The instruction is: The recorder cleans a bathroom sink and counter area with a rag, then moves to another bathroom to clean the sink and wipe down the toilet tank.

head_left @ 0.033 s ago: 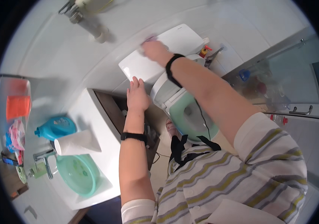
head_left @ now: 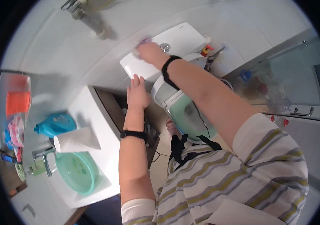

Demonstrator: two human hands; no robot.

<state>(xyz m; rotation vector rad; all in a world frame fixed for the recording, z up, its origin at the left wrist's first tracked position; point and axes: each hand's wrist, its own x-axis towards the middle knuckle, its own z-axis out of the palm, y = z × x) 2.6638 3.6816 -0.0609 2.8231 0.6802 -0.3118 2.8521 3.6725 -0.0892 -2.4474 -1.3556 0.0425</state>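
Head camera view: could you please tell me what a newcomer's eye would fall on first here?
Probably the right hand, pressing a small purplish cloth onto the white toilet tank lid at the top centre. Just below it, the left hand rests flat against the tank's front edge. At lower left, a blue bottle lies beside a white paper roll and a green basin.

You have a blue bottle (head_left: 53, 125) with a pale label lying at the counter's (head_left: 88, 112) left edge.
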